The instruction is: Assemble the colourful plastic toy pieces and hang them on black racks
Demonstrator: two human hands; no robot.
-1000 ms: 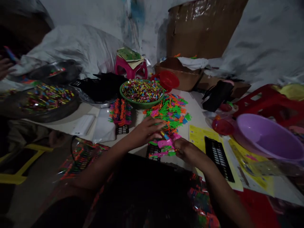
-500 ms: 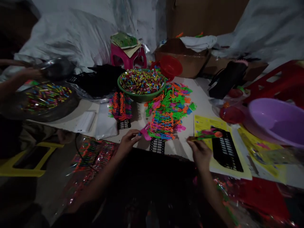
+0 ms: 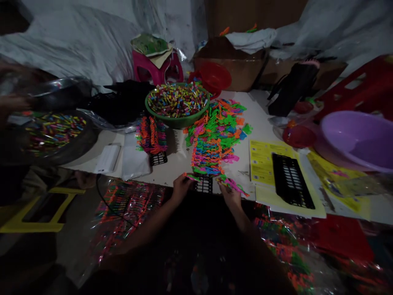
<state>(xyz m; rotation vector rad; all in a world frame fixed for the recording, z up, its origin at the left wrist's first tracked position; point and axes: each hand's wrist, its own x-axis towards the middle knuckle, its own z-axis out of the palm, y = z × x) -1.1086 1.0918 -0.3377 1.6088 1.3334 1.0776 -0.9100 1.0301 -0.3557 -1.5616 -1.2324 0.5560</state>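
Observation:
My left hand is closed at the table's front edge, pinching a small pink and green plastic piece. Opposite it, my right hand grips several green and pink plastic pieces that point to the right. Between the hands lies the uncovered near end of a black slotted rack. Rows of orange, blue, green and pink plastic pieces cover the rest of the rack. Behind the rows spreads a loose pile of similar pieces.
A green bowl heaped with tiny coloured parts stands behind. Left of it are a second filled rack, plastic bags and a co-worker's hand by a metal basin. Rightward are yellow sheets, another black rack and a purple basin.
My right hand has moved left with its plastic pieces, up to the rack's near end. My left hand has come slightly right and lower, towards the rack. The view has shifted a little.

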